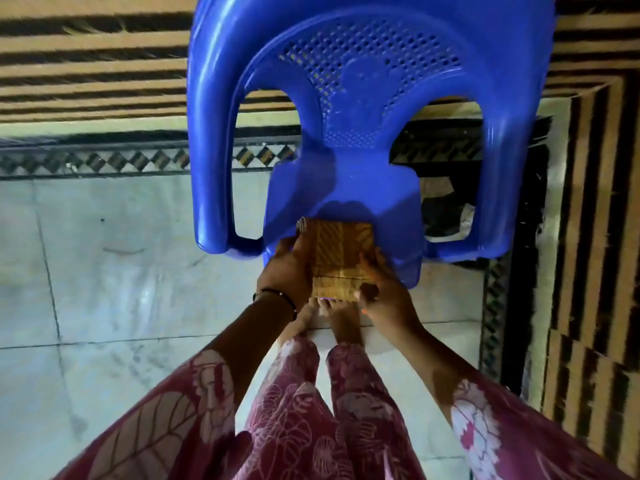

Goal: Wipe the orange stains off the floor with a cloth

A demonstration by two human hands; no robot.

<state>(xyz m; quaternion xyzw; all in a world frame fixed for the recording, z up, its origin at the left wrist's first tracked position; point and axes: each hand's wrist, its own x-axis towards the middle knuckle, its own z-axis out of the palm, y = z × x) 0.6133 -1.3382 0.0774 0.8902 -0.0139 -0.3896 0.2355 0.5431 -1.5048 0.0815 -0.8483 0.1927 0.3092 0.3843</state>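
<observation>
Cloth [337, 258] folded between both hands' grip at chair [346, 109] seat edge

We see a pale marble floor [104, 271] with a patterned border. On it stand a blue plastic chair [363, 98] and 2 bare feet [332, 320]; a striped mat [86, 64] lies beyond.
</observation>
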